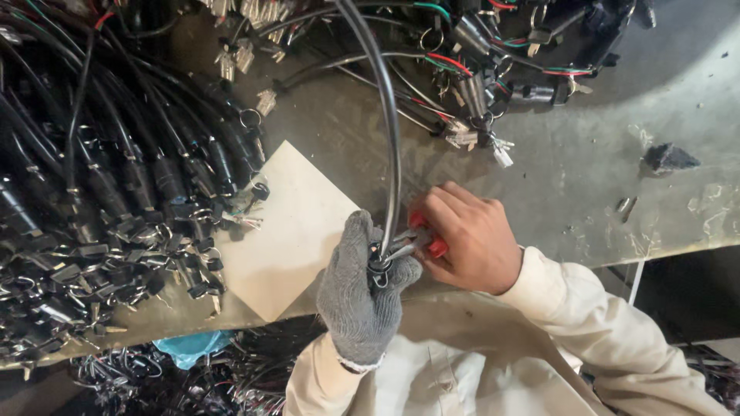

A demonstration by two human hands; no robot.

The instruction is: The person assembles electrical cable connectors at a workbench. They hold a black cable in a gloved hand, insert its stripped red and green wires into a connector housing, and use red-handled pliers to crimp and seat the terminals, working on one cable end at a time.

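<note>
Left third of the grey metal worktop [586,154] is buried under a heap of black cable assemblies with plugs and small metal keys [116,192], too many to count. It runs right up to the near edge, no free room there.

One pale square sheet of card [289,231] lies corner-on just right of the heap, its lower corner reaching the worktop's near edge. One blue plastic scrap [185,348] shows below that edge.

My left hand [362,293], in a grey knit glove, is fisted tight around the lower end of one black sheathed cable [389,146]. The cable arcs up and away from me toward the far pile. That end sits at the near edge, just right of the card.

My right hand [466,239], bare, is closed on one pair of red-handled pliers [420,237]; the steel nose meets the cable end at my left fist. Both hands touching.

A second tangle of cables with red and green wires [493,69] lines the far edge.

Right of my hands the worktop is bare grey metal: one dark lump of debris [669,157] and two small metal bits [626,206], well apart from me. Most open room is here.
</note>
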